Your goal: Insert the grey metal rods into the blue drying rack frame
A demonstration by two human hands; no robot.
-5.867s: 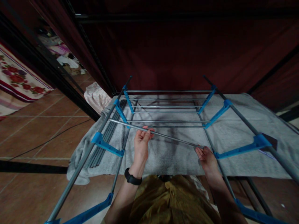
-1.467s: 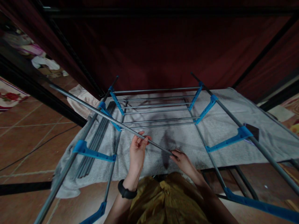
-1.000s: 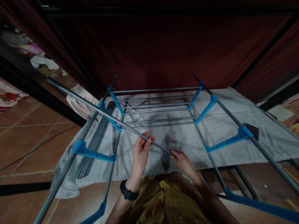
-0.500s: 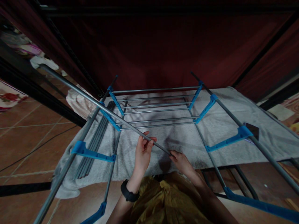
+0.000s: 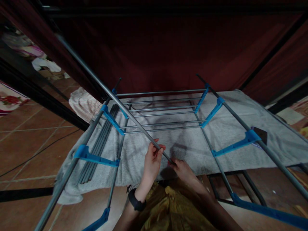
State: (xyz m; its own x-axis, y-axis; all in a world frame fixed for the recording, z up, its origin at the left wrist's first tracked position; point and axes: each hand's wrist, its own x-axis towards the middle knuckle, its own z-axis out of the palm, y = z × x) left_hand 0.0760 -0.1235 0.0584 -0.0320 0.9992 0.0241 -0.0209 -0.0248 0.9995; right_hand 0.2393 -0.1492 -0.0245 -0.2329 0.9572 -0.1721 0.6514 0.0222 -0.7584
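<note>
A long grey metal tube [image 5: 103, 86] slants from the upper left down to my two hands. My left hand [image 5: 154, 157] pinches it a little above its lower end, with a dark band on the wrist. My right hand [image 5: 181, 170] is closed round the lower end, which the fingers partly cover. Beneath and around the tube stands a partly assembled rack of grey tubes [image 5: 158, 130] joined by blue plastic brackets [image 5: 96, 156]. On the right side, another blue bracket [image 5: 237, 143] links two long side tubes.
A grey cloth [image 5: 149, 173] covers the surface under the rack. Several loose tubes [image 5: 99, 146] lie in a bundle at its left. A dark phone-like object [image 5: 261, 135] rests behind the right side tube. Dark red fabric [image 5: 163, 51] hangs behind, and tiled floor [image 5: 36, 144] shows at left.
The tube has tilted more steeply, its far end rising and moving right. My left hand has shifted slightly right and down; my right hand has moved slightly left and down.
</note>
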